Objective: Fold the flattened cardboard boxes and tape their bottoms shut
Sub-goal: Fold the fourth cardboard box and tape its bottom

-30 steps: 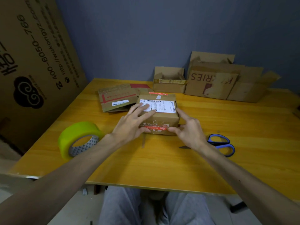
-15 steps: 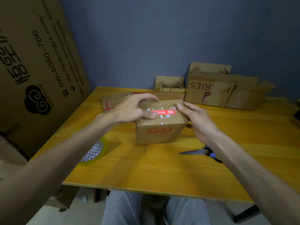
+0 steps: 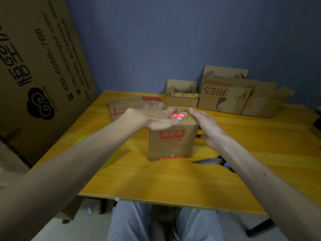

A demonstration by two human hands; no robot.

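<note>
Brown corrugated cardboard at centre frame: small cardboard box [image 3: 172, 141], tipped up from lying low with its white label upward to standing on end on the yellow wooden table [image 3: 156, 180], shiny flap end with a red strip now on top. Left hand [image 3: 152, 119] laid flat across that top, fingers straight and pressing, no longer curled as half a second ago. Right hand [image 3: 206, 126] braced at the upper right edge, fingers extended along it, thumb against the side, nothing clenched. Probably smoothing tape over the closed bottom; looks close to done. Creased, scuffed faces, red print. Flattened box [image 3: 125, 106] waiting behind, left of centre. Steel-bladed scissors [image 3: 208, 160] right of the box; lime-green tape roll [image 3: 111, 159] mostly hidden by the left forearm.
</note>
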